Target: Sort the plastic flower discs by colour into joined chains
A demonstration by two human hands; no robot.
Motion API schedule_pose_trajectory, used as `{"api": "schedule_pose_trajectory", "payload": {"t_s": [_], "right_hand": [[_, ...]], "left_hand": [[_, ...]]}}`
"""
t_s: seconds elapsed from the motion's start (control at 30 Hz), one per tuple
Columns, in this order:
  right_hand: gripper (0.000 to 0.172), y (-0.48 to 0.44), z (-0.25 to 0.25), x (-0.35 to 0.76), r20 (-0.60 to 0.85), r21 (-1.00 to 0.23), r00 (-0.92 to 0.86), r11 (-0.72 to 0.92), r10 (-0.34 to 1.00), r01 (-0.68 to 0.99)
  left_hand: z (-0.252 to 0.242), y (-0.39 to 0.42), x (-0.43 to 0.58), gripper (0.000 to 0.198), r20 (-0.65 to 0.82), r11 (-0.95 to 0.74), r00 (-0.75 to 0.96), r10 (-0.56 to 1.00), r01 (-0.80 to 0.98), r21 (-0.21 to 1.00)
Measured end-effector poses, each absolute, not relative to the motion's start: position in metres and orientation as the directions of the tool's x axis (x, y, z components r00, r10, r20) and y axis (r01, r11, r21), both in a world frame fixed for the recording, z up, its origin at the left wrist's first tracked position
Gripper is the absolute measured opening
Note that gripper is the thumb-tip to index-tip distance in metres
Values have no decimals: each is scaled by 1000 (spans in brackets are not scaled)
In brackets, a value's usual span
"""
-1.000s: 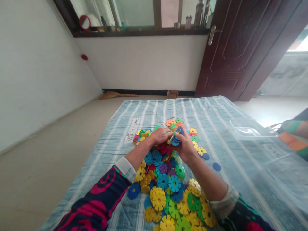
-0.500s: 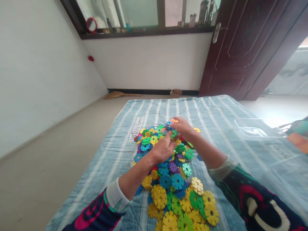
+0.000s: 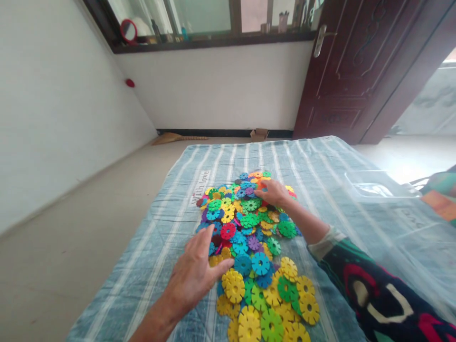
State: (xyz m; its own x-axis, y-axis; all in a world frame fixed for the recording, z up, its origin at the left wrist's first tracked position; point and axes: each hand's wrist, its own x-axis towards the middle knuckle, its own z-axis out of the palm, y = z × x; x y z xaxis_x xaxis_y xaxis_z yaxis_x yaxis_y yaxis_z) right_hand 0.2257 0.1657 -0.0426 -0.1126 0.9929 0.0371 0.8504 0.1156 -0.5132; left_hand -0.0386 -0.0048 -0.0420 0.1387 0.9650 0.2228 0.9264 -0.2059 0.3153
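A long heap of notched plastic discs point(image 3: 248, 220) in many colours runs across the striped cloth point(image 3: 156, 237). At the heap's left edge my left hand point(image 3: 197, 263) is open, thumb and fingers apart, with nothing in it. Its thumb tip lies close to a blue disc point(image 3: 242, 263). My right hand point(image 3: 274, 194) rests over the far right part of the heap, fingers bent among orange and purple discs; whether a disc is between them is hidden. Yellow discs point(image 3: 249, 323) and green ones lie at the near end.
A clear plastic box point(image 3: 381, 195) stands at the right of the cloth, with a colourful thing point(image 3: 441, 190) beside it. Beyond the far edge are a broom point(image 3: 174, 137), a small cardboard box point(image 3: 259, 135) and a dark red door point(image 3: 342, 85).
My left hand has drawn back from the heap's middle toward me and left, its fingers spreading. My right hand has moved slightly nearer. More discs at the middle and far end are uncovered.
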Motion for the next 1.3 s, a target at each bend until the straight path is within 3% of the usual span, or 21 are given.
{"api": "schedule_pose_trajectory", "payload": {"t_s": [0.17, 0.27, 0.4, 0.53, 0.7, 0.9, 1.03, 1.17, 1.3], "right_hand": [[45, 122, -43, 193, 163, -785, -141, 215, 976, 581], [49, 98, -42, 182, 196, -833, -176, 258, 965, 489], [52, 68, -39, 178, 249, -782, -260, 352, 933, 514], [53, 39, -40, 180, 396, -740, -347, 519, 850, 428], [53, -15, -47, 202, 448, -579, -471, 648, 760, 495], [77, -90, -73, 246, 327, -402, -564, 652, 758, 643], [65, -88, -81, 239, 310, -310, -631, 703, 712, 640], [44, -44, -73, 217, 371, -233, -572, 670, 731, 705], [39, 9, -62, 199, 413, -211, -504, 618, 759, 757]], "left_hand": [[-52, 3, -11, 98, 217, -218, 157, 963, 932, 290], [-49, 23, 2, 92, 244, -271, 191, 951, 894, 357], [-52, 46, 1, 75, 292, -331, 203, 935, 797, 505], [-52, 67, -2, 62, 300, -345, 195, 934, 713, 611], [-40, 89, -3, 61, 279, -314, 162, 947, 660, 683], [-38, 64, -24, 52, 302, -360, 216, 929, 717, 597], [-48, 39, -34, 44, 348, -380, 215, 912, 760, 527], [-53, 26, -31, 40, 376, -399, 221, 900, 765, 506], [-49, 23, -20, 37, 420, -446, 248, 873, 755, 481]]}}
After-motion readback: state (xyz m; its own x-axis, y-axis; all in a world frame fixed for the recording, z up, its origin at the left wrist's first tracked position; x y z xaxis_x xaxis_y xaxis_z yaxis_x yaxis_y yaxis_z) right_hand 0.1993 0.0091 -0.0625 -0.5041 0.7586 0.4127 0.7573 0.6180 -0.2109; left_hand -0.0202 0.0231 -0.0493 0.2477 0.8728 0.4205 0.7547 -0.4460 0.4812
